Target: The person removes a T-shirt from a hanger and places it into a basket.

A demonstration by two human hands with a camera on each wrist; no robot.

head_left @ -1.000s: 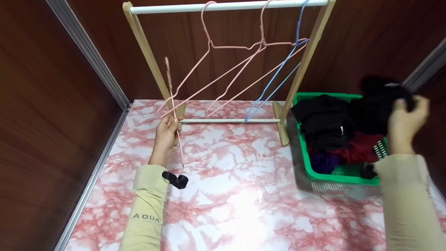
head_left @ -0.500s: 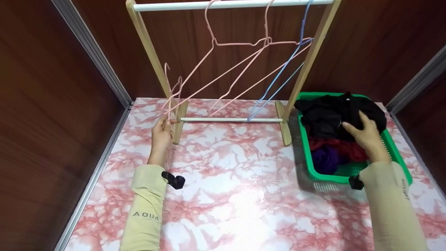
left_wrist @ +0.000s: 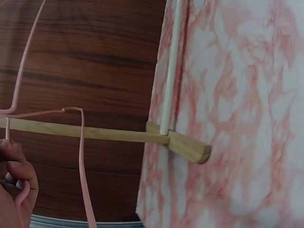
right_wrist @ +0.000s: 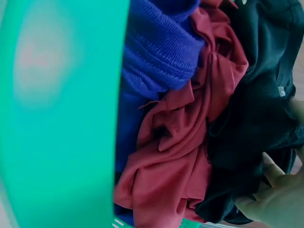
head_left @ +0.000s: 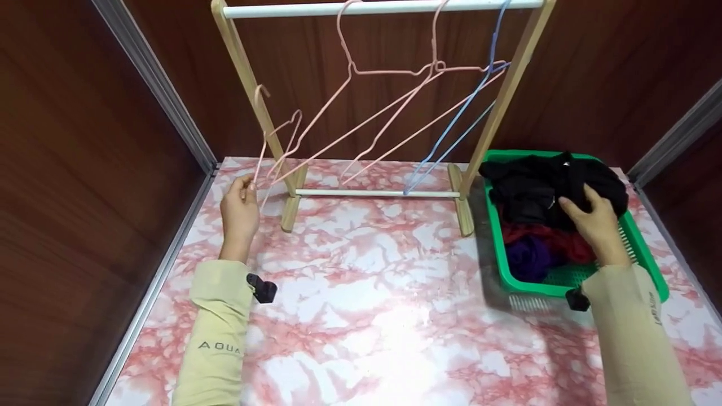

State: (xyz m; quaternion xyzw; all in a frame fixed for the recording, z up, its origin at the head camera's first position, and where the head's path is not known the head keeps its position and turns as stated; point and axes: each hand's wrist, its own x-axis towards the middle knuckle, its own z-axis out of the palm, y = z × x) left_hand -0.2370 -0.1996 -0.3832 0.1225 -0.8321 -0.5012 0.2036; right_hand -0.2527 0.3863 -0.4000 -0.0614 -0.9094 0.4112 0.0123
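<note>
My left hand [head_left: 241, 211] pinches a pink wire hanger [head_left: 261, 155] by its lower part, hook upward, beside the left post of a small clothes rack [head_left: 240, 62]. In the left wrist view the wire runs between curled fingers [left_wrist: 16, 166]. On the right, my right hand [head_left: 599, 225] rests on a black garment [head_left: 522, 197] in a green basket [head_left: 496, 237], thumb and fingers spread over the cloth. Below the black cloth lie a dark red garment [right_wrist: 166, 156] and a purple-blue knit one [right_wrist: 156, 52].
Two pink hangers [head_left: 383, 72] and a blue hanger [head_left: 451, 129] hang from the rack's white top rail [head_left: 383, 8]. Brown wood-grain panels [head_left: 62, 225] with metal edge strips stand around the marbled red-and-white surface [head_left: 350, 293].
My right hand has brought the black garment down into the basket and now lies on it with fingers spread. My left hand has shifted left and up, turning the pink hanger.
</note>
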